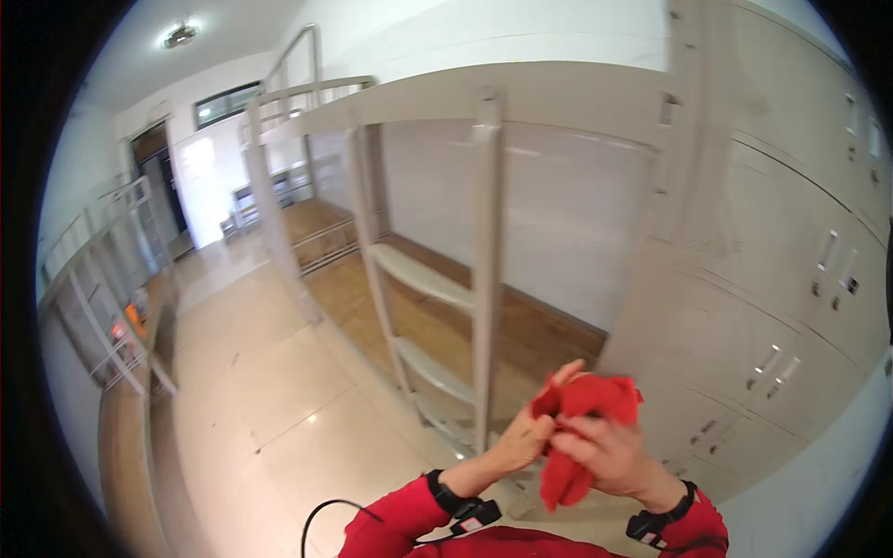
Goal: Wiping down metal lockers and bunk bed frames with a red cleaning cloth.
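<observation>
A bunched red cloth (596, 401) is held between my two hands at the lower right of the head view. My left hand (527, 432) grips its left side, with some fingers raised behind it. Across its front lies my right hand (603, 450), slightly blurred, with the fingers bent into the folds. One end of the cloth hangs down below the hands. Black straps with small devices circle both wrists, over red sleeves.
A metal bunk bed with a ladder (488, 279) and wooden bed board (342, 279) stands before me. Metal lockers (760, 279) rise at the right. Another bunk (125, 432) at the left holds orange items (132, 317). Tiled floor (279, 390) lies between, towards a doorway (164, 181).
</observation>
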`<state>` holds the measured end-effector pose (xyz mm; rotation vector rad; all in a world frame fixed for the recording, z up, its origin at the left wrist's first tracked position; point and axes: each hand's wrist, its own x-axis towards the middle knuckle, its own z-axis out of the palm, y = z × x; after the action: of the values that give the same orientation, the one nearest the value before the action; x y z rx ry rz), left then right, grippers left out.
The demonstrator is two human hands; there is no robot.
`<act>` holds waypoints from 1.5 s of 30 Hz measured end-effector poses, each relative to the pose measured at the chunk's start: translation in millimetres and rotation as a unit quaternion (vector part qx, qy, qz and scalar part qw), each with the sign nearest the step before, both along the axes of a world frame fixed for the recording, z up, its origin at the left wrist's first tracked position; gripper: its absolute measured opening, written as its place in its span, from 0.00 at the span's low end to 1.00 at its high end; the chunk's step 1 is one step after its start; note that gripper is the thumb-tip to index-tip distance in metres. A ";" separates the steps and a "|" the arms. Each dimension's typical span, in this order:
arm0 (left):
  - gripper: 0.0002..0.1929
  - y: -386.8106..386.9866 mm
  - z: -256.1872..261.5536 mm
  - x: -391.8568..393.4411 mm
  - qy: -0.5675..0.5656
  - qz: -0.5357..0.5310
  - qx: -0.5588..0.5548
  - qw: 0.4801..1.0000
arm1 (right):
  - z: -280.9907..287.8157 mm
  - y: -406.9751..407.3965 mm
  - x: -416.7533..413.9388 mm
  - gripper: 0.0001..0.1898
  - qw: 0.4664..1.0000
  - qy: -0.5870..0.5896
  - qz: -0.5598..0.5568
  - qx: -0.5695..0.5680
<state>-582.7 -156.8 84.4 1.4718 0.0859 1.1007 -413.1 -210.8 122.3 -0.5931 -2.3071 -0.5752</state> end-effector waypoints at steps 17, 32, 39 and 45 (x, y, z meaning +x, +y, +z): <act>0.32 2.0 -52.5 -129.6 0.187 0.224 0.003 0.957 | -37.8 14.9 -106.7 0.28 0.937 0.171 0.044 -0.300; 0.24 73.7 163.4 -107.1 0.085 0.350 0.143 0.922 | 5.8 14.0 5.0 0.41 0.812 0.565 -0.111 -0.097; 0.12 103.9 211.1 -67.0 0.063 0.370 0.096 0.922 | -9.1 50.2 -24.6 0.47 0.809 0.561 -0.114 -0.136; 0.21 107.1 90.1 -63.2 0.049 0.454 0.211 0.865 | -15.2 46.9 -26.0 0.47 0.794 0.577 -0.124 -0.146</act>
<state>-645.9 -49.7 174.5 1.9427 0.7099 1.8815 -439.1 -163.9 107.1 -1.0332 -1.1309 0.0972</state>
